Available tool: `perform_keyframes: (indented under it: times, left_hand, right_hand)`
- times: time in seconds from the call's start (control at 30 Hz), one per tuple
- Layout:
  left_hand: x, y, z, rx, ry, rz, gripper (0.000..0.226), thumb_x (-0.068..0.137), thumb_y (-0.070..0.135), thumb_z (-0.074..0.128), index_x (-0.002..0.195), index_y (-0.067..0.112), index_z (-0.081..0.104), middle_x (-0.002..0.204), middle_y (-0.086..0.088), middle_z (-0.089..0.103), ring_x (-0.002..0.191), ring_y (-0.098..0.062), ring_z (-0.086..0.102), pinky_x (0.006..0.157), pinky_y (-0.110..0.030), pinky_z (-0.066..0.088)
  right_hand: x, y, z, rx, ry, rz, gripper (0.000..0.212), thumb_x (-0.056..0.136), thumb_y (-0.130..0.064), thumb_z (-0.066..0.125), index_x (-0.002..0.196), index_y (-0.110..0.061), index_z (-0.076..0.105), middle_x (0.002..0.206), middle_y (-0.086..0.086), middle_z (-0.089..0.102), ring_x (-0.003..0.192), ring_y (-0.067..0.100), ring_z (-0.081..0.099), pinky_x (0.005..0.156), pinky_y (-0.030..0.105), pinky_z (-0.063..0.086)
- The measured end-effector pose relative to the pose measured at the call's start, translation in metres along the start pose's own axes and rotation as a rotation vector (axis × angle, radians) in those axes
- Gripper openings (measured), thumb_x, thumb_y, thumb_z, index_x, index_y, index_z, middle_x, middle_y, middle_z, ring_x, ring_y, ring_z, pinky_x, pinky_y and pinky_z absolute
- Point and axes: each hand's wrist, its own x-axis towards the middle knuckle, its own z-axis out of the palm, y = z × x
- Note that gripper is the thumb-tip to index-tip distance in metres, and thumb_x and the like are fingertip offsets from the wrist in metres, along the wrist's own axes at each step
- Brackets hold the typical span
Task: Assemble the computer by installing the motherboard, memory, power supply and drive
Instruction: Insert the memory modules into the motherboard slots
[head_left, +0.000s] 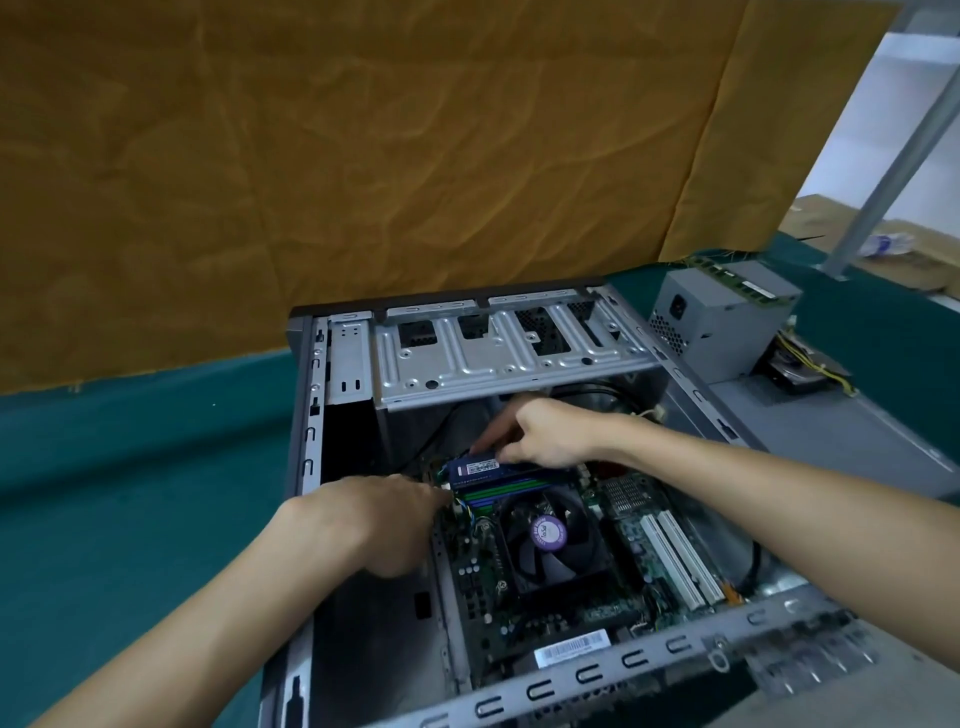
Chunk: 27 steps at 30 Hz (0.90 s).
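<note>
Motherboard (566, 587) already sits in the case (306, 415), fan and all, so that step looks done. Your right hand (545, 434) pinches the blue memory stick (480, 467) over its slots; your left hand (374, 519) rests by the slot end, grip unclear. Power supply (722, 322) and drive (795, 369) wait outside on the table, a second memory stick (737, 280) atop the supply

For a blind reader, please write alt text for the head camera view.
Two bare hands seat a blue memory module into the motherboard inside an open computer case. The right hand grips it; the left hand reaches beside it. A power supply waits outside.
</note>
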Motion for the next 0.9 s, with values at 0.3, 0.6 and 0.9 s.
perform_keyframes:
  times: [0.3, 0.6, 0.9]
  left_hand:
    - [0.0, 0.0, 0.002, 0.016, 0.006, -0.018, 0.063, 0.105, 0.021, 0.041, 0.161, 0.038, 0.019, 0.155, -0.004, 0.046, 0.137, -0.028, 0.05, 0.103, -0.036, 0.044]
    - [-0.001, 0.0, 0.002, 0.016, 0.004, -0.012, 0.059, 0.105, 0.026, 0.04, 0.16, 0.037, 0.021, 0.152, -0.005, 0.05, 0.134, -0.03, 0.053, 0.103, -0.039, 0.046]
    - [-0.001, 0.0, 0.001, 0.007, -0.005, -0.013, 0.056, 0.107, 0.032, 0.039, 0.16, 0.037, 0.022, 0.15, -0.006, 0.051, 0.133, -0.03, 0.054, 0.102, -0.039, 0.046]
  right_hand:
    - [-0.003, -0.001, 0.002, -0.012, 0.015, -0.021, 0.031, 0.1, -0.014, 0.065, 0.126, -0.028, 0.073, 0.123, -0.012, 0.072, 0.11, 0.008, 0.066, 0.101, 0.025, 0.05]
    - [-0.005, 0.002, 0.004, -0.051, 0.058, -0.047, 0.03, 0.1, -0.014, 0.064, 0.125, -0.028, 0.074, 0.125, -0.016, 0.07, 0.117, 0.004, 0.063, 0.107, 0.03, 0.048]
    - [-0.011, -0.004, 0.004, -0.199, 0.09, -0.111, 0.033, 0.098, -0.01, 0.064, 0.125, -0.026, 0.074, 0.125, -0.012, 0.072, 0.118, 0.006, 0.064, 0.105, 0.028, 0.049]
